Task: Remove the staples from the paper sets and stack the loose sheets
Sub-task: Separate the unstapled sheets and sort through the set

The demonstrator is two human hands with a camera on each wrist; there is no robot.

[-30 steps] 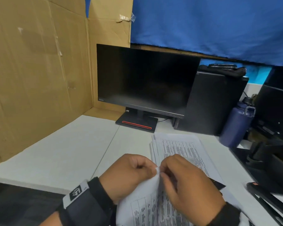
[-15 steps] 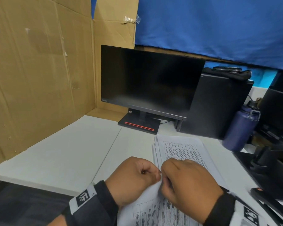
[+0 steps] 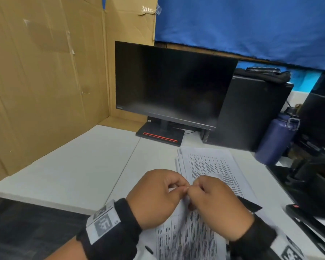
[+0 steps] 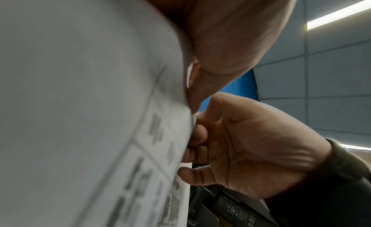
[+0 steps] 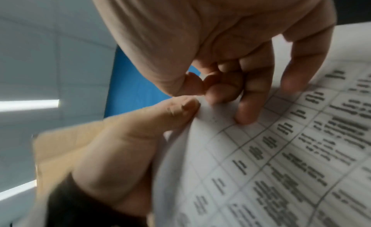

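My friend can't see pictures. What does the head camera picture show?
Two hands, the left hand and right hand, pinch the top corner of a printed paper set held over a white desk. Behind them lie a stack of printed sheets, a dark monitor and a blue bottle.

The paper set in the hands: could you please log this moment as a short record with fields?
held item: paper set, printed tables, top corner raised
left hand: left hand pinches the corner
right hand: right hand pinches the same corner, fingertips meeting the left's
staple: too small to tell
stack: paper stack flat on the desk, beyond the hands
behind: dark monitor; blue bottle to the right
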